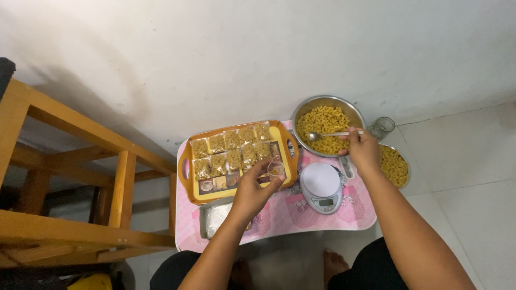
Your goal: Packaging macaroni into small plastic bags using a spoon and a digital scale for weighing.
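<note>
Fingers of your left hand (257,185) pinch a small clear bag (276,169) over the orange tray (285,140); your right hand (364,150) grips a spoon (327,135), its bowl over the pasta bowl (325,102).

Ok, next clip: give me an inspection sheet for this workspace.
Surface: low pink table on pale floor, by the wall.
Job's things: bowl of macaroni; spoon; small bag; orange tray with filled bags; scale.
Clutter: second bowl of macaroni; glass; plastic stack.
Grippers: left hand holds the small bag; right hand holds the spoon over the bowl.
Cables: nothing seen.
Surroundings: wooden frame at left; person's bare feet under the table.
</note>
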